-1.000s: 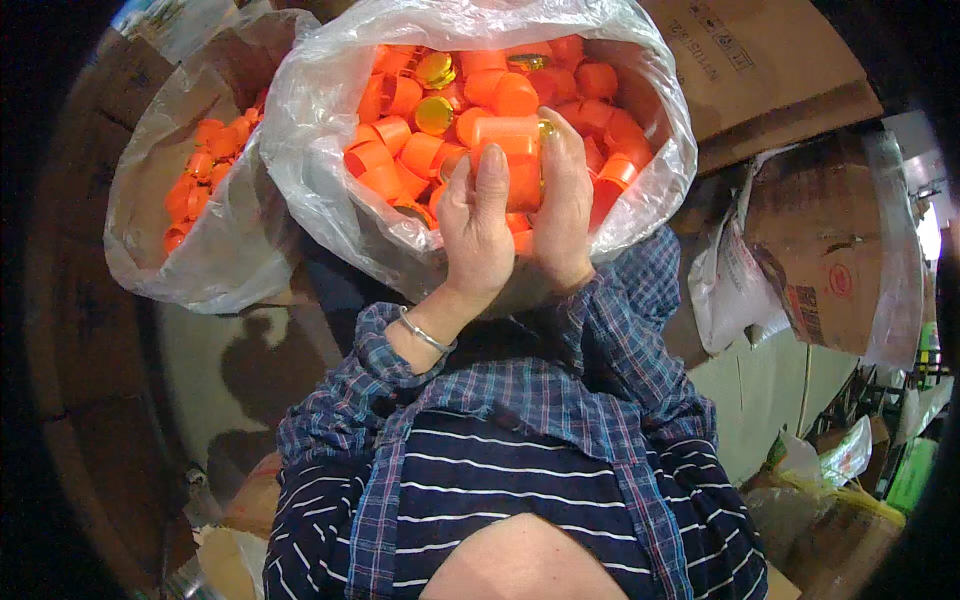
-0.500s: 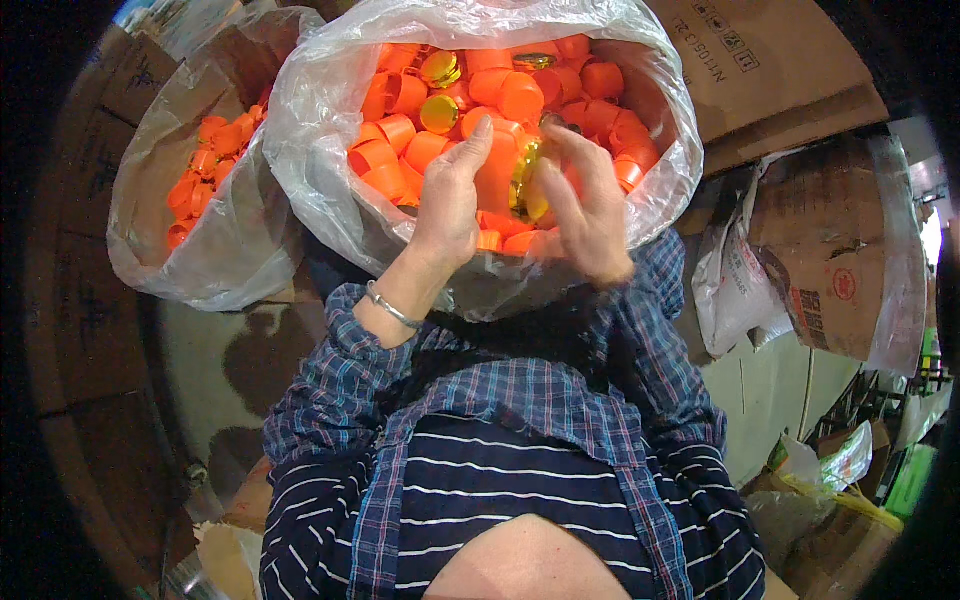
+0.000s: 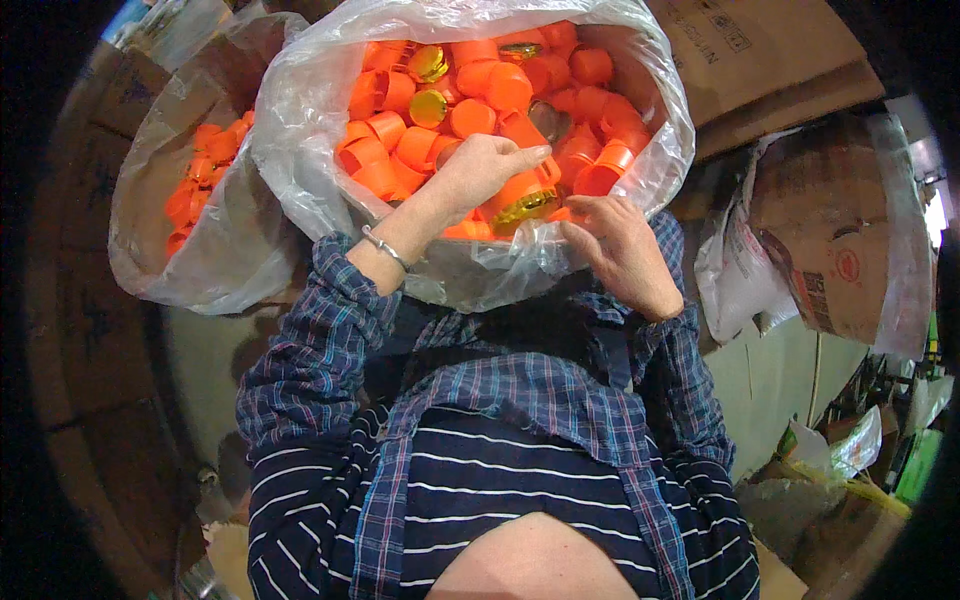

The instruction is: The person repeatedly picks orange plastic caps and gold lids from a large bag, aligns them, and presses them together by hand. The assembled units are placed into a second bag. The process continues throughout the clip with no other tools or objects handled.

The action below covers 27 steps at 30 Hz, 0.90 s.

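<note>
A big clear plastic bag (image 3: 330,190) in front of me is full of orange caps (image 3: 470,115), some showing a gold lining (image 3: 428,62). My left hand (image 3: 478,168) reaches into the bag from the left and closes from above on an orange cap with a gold inside (image 3: 522,198). A thin bracelet sits on that wrist. My right hand (image 3: 622,250) rests on the bag's near rim, its fingers bent against the plastic beside that cap. Whether it holds anything is hidden.
A second clear bag (image 3: 170,250) with several orange caps (image 3: 190,190) stands to the left. Brown cardboard boxes (image 3: 760,60) are stacked behind and to the right, one wrapped in plastic film (image 3: 840,240). More packaging lies at the lower right.
My hands, which held a stack of caps together over the bag, have parted. The left stayed in the caps and the right dropped back to the near rim.
</note>
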{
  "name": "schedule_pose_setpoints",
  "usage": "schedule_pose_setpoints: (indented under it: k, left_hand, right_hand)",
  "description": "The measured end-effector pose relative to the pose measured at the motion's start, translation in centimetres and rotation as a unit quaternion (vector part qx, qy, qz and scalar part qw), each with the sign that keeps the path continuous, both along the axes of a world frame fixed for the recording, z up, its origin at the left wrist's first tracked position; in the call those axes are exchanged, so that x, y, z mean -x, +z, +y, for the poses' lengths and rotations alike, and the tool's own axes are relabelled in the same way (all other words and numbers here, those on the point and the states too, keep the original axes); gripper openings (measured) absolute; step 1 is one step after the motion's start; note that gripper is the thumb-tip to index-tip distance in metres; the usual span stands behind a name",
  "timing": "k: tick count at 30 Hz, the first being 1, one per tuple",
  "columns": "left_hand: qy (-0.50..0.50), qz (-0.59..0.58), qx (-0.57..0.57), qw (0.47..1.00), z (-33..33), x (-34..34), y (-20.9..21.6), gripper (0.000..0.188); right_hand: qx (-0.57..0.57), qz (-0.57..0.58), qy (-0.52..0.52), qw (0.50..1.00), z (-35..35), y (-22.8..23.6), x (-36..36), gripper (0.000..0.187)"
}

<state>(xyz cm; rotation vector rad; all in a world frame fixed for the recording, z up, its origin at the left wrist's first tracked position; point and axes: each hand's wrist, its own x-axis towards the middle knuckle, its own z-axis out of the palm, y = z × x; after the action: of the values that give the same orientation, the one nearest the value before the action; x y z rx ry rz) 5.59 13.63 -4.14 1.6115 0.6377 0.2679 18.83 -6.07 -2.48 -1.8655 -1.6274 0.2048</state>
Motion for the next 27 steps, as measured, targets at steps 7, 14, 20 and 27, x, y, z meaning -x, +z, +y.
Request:
schedule_pose_setpoints:
  k: [7, 14, 20, 27]
  left_hand:
    - [-0.014, 0.007, 0.025, 1.000, 1.0, 0.2, -2.0, 0.050]
    - [-0.115, 0.047, -0.007, 0.992, 1.3, -0.4, -2.6, 0.055]
    - [-0.144, 0.053, -0.012, 0.988, 0.8, -0.7, -1.8, 0.034]
    - [-0.166, 0.025, 0.028, 0.985, 0.7, -0.9, -1.7, 0.032]
  right_hand:
    - [-0.050, 0.077, 0.065, 0.994, 0.9, -0.7, -0.7, 0.013]
    - [-0.144, 0.018, 0.006, 0.989, 1.3, -2.7, 0.3, 0.009]
    - [-0.140, 0.024, -0.002, 0.990, 2.1, -2.6, 0.3, 0.019]
    - [-0.065, 0.030, -0.015, 0.997, 2.0, -2.0, 0.4, 0.021]
